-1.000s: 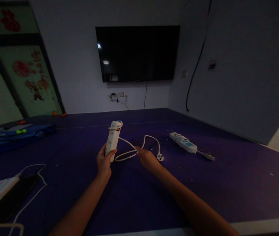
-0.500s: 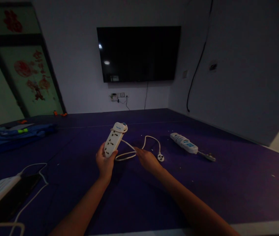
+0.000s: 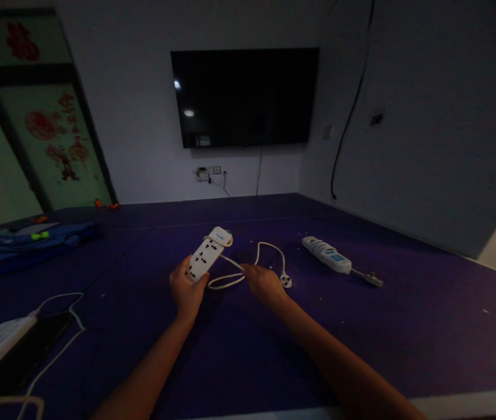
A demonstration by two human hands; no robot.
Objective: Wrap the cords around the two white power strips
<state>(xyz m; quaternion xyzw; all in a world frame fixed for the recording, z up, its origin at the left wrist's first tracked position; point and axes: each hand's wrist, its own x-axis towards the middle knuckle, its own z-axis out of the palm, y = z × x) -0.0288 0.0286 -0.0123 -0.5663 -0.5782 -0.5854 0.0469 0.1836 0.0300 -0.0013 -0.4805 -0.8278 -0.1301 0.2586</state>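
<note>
My left hand [image 3: 187, 289] grips the near end of a white power strip [image 3: 206, 256], thumb on one side and fingers round the other. The strip tilts up and to the right, its sockets facing me. One turn of its white cord [image 3: 225, 285] passes round the far end. The cord runs from there to my right hand [image 3: 266, 284], whose closed fingers pinch it. Past that hand the cord loops over the purple surface to a round-faced plug [image 3: 285, 280]. Further right lies a second power strip [image 3: 327, 255], its cord wound round its body.
At the lower left a white device [image 3: 0, 347] with a cable lies beside a dark flat object [image 3: 24, 350]. Blue cloth [image 3: 33, 242] is heaped at the far left. A television [image 3: 245, 96] hangs on the back wall, and a black cable [image 3: 349, 125] runs down the right wall.
The far end of the held power strip has swung down and slightly right, so the strip lies at a lower slant. My right hand stays nearly in place on the cord.
</note>
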